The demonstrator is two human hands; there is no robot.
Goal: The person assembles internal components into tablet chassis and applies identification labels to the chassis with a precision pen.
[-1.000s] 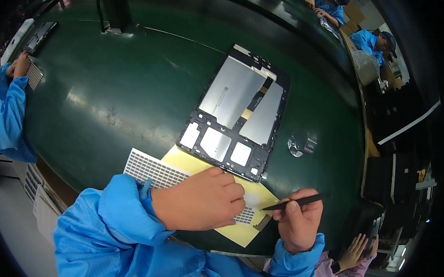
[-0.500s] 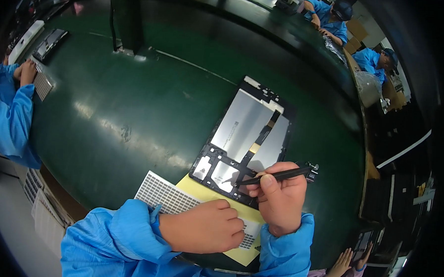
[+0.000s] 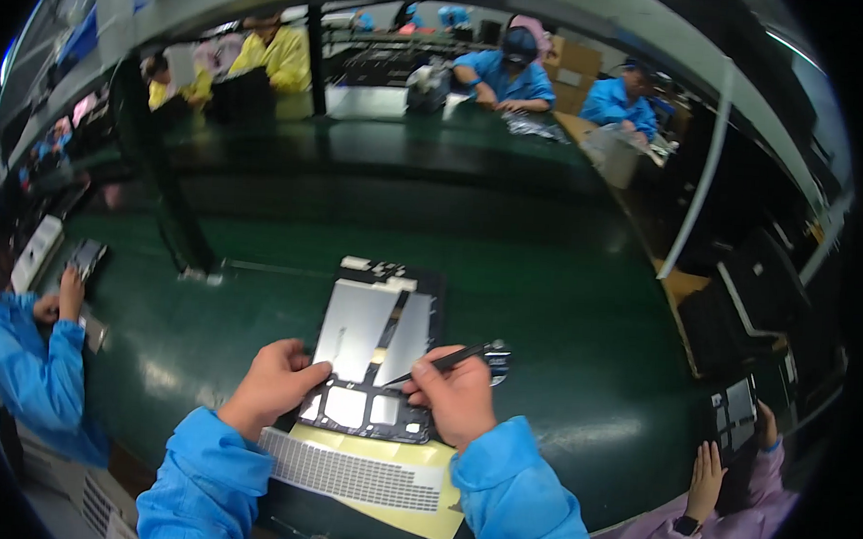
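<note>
The flat cable (image 3: 387, 338) could be nicked if the black tool (image 3: 462, 355) held in the right hand's grip (image 3: 460, 398) were jogged; the left hand's grip (image 3: 274, 383) cannot be told.

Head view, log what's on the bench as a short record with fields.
Tablet assembly: lies on the green bench, silver plates facing up
Ribbon cable: runs lengthwise over the plates
Left hand: thumb at the assembly's left edge
Right hand: holds a black pointed tool
Tool tip: over the assembly, contact unclear
Label sheet: on yellow paper, near side of the assembly
Co-worker at right: pink sleeves, hands at another tablet assembly
</note>
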